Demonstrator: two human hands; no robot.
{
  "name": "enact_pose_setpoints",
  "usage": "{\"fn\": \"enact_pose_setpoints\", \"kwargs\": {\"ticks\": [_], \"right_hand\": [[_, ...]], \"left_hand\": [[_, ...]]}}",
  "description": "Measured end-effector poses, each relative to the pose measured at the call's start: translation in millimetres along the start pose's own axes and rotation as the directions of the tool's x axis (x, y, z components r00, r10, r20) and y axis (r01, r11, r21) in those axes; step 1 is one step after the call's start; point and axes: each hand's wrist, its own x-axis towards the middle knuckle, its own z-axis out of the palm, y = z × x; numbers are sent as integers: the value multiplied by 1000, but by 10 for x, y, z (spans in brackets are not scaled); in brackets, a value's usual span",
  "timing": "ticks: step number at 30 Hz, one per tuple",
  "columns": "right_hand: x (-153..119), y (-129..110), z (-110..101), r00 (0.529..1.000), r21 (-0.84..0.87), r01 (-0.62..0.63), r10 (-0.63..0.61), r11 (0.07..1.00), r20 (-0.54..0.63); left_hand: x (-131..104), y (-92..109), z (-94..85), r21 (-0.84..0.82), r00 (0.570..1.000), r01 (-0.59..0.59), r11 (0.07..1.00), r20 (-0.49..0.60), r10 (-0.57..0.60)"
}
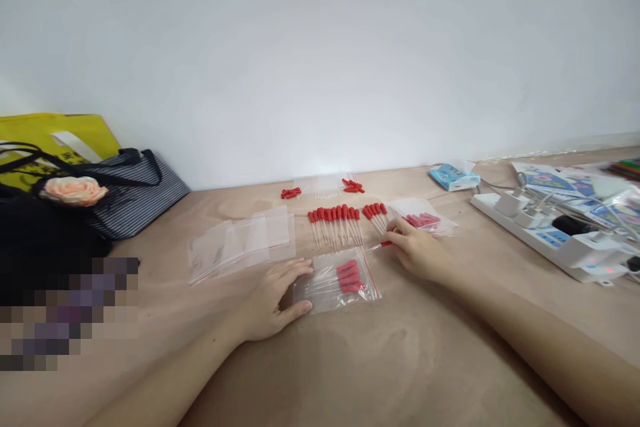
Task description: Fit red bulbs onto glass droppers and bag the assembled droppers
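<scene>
My right hand [413,250] pinches a dropper [385,243] by its red bulb, its thin clear tube pointing left. My left hand [277,297] rests at the left edge of a clear zip bag [320,303], thumb and fingers apart. Inside that bag lie several red-bulbed droppers [350,273], bulbs toward the red-lined end. Beyond it, a row of droppers [334,217] lies side by side, bulbs away from me. A smaller group [375,213] is just right of the row. Another bag [430,223], holding red-bulbed pieces, lies behind my right hand.
Flat clear bags [245,240] overlap on the left. Near the wall are loose red bulbs [353,185] and a bag of thin tubes [327,187]. A blue packet [453,177] and a white power strip [540,233] with cords lie right; a striped bag [130,193] stands left.
</scene>
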Motion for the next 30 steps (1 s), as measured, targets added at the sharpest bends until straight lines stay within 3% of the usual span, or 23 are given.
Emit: {"fn": "enact_pose_setpoints", "kwargs": {"ticks": [3,6,9,11,13,15,19,26,30], "right_hand": [[13,-94,45,1000,202,21,-23,979,6],[35,-138,134,995,500,-100,100,860,25],[59,-168,229,958,790,-257,254,557,132],[77,-198,250,939,895,-291,279,338,200],[100,-235,234,921,928,-322,292,190,260],[129,-271,205,899,924,-368,295,106,324],[194,-311,217,890,921,-383,297,75,347],[241,-362,337,892,873,-422,281,245,353],[247,-409,339,922,908,-366,210,205,324]], "left_hand": [[-8,4,-3,1,1000,17,1000,2,-17],[-16,-8,4,-2,1000,14,1000,5,-14],[-15,-20,13,-5,1000,10,1000,8,-10],[-13,-21,16,-3,1000,11,1000,10,-11],[-11,-18,15,0,1000,17,1000,12,-17],[-11,-13,12,2,1000,22,1000,14,-23],[-15,-5,9,1,1000,23,1000,14,-23],[-19,-14,21,6,1000,26,1000,9,-26],[-16,-8,19,3,1000,14,1000,5,-14]]}}
